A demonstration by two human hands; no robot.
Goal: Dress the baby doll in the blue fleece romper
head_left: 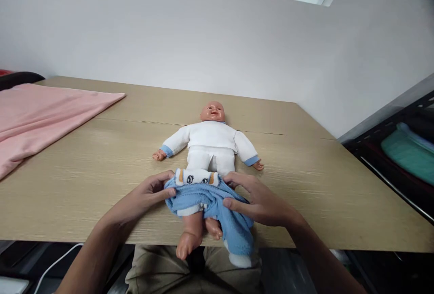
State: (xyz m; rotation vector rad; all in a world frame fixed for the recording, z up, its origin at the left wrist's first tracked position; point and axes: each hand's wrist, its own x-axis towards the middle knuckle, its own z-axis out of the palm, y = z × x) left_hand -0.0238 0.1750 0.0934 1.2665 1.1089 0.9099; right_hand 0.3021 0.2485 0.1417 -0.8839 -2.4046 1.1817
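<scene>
A baby doll in a white top with blue cuffs lies face up on the table, its head toward the wall. Blue fleece trousers with a white patch showing eyes are bunched around its lower legs. Both doll feet show below the cloth, at the table's front edge. My left hand pinches the waistband at its left side, thumb on top. On the right side, my right hand grips the same trousers, with the thumb over the cloth. One trouser leg hangs beyond the right foot, past the table edge.
The wooden table reaches back to a pale wall. A pink cloth lies at the left, beside a black object at the back corner. To the right stands a dark rack with green cloth. A white cable runs below the table at left.
</scene>
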